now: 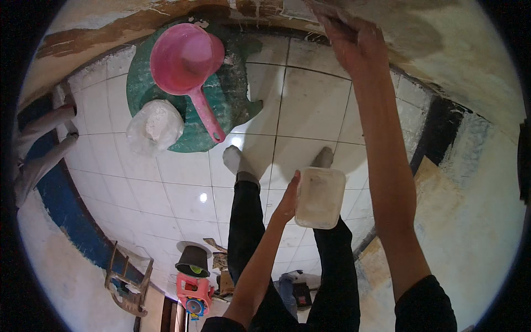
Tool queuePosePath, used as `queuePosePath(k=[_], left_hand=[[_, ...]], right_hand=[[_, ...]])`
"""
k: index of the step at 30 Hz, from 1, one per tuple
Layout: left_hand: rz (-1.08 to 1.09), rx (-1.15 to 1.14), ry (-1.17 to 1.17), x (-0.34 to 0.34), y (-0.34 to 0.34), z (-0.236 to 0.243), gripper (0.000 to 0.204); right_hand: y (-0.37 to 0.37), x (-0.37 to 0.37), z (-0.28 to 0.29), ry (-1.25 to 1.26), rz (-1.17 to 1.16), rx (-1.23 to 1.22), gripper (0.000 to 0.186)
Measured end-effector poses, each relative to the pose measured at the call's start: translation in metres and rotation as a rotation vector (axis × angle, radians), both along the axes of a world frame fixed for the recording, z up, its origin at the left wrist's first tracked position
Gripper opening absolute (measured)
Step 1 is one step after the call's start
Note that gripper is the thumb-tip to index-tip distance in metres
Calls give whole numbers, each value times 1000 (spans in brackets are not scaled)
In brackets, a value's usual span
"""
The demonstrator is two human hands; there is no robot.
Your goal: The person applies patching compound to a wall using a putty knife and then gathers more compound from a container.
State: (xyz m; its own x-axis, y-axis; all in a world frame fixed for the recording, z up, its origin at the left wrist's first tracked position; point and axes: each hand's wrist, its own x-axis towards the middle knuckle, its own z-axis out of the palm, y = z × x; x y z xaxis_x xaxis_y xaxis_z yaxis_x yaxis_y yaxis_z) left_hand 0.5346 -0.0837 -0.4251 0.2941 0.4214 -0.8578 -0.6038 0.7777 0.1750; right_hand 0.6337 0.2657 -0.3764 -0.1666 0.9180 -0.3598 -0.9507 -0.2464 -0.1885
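The right hand (354,40) is blurred, its fingers (333,25) indistinct.

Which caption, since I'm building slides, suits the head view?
Left hand holds a container, right hand raised by the wall.

- White tiled floor (188,199), crossed by dark joints, spreads out beneath the left hand (287,203)
- A ragged-edged green sheet (238,105) lies on the tiles ahead and to the left of that hand
- On the sheet, a pink dipper (185,69) rests with its handle angled back toward the hand
- A clear bag of white powder (157,124) sits at the sheet's near-left edge
- A dark bucket (192,260) stands behind and left of the hand
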Motion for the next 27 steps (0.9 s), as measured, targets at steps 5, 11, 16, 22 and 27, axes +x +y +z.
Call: queuePosePath(k=[5,11,16,22,27], left_hand=[[7,5,53,-6,3,9,78],[-27,-6,-1,-7,12,15,76],[-42,57,-49,-1,6,6,75],[-31,0,-79,-12,-1,3,75],[-11,21,-27,-15,9,14,77]], right_hand=[[-42,-30,-14,-337,12,-126,35],[11,-52,-157,-234,-133,-300,38],[62,-12,-172,-759,266,338,40],[25,-2,-34,-911,192,144,24],[-26,-27,-2,-203,-54,-174,37]])
